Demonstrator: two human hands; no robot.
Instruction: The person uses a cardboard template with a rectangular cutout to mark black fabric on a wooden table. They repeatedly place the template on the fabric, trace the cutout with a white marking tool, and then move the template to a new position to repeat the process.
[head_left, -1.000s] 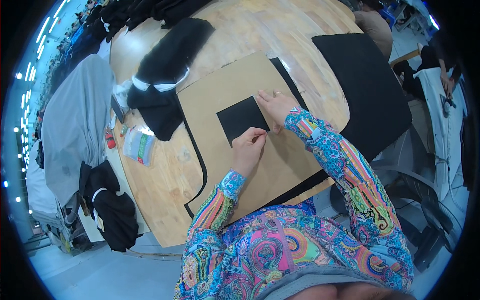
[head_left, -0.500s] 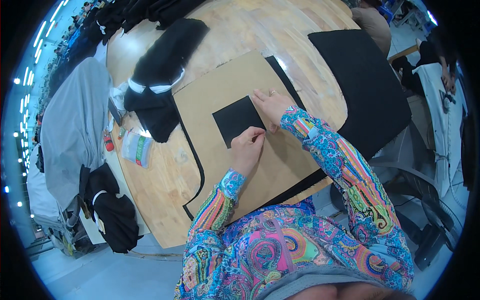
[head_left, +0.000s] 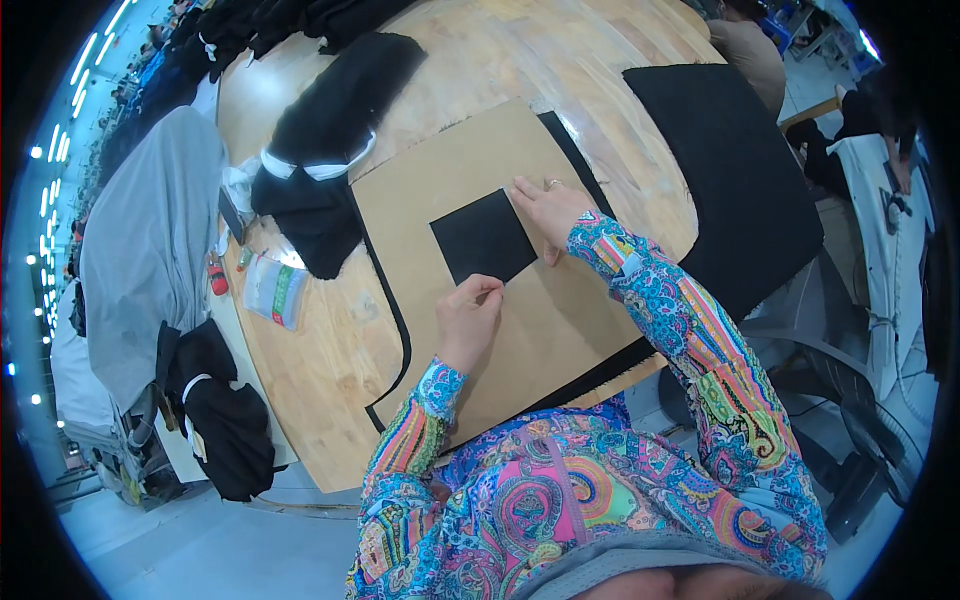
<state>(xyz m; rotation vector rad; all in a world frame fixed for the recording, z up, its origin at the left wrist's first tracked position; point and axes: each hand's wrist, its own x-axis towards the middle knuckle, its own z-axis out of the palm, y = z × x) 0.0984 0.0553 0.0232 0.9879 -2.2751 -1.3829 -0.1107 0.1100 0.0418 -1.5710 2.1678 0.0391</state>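
A large brown card or paper sheet (head_left: 570, 320) lies on black fabric (head_left: 574, 155), whose edges show past it at the right, left and near side. Within the sheet is a black square (head_left: 485, 235); I cannot tell whether it is an opening or a piece on top. My left hand (head_left: 468, 318) pinches thumb and fingertips together at the square's near edge. Anything between those fingertips is too small to make out. Flat on the sheet, beside the square's right edge, my right hand (head_left: 553, 213) rests with fingers stretched out.
On the wooden table (head_left: 330, 400), tied black fabric pieces (head_left: 340, 110) lie at far left, near a clear packet (head_left: 273, 290) and a small red object (head_left: 217, 274). Another black panel (head_left: 730, 180) overhangs the right edge. A chair (head_left: 830, 390) stands at right.
My left hand has moved left and slightly toward me, from the square's near right corner along its near edge. My right hand stays by the right edge.
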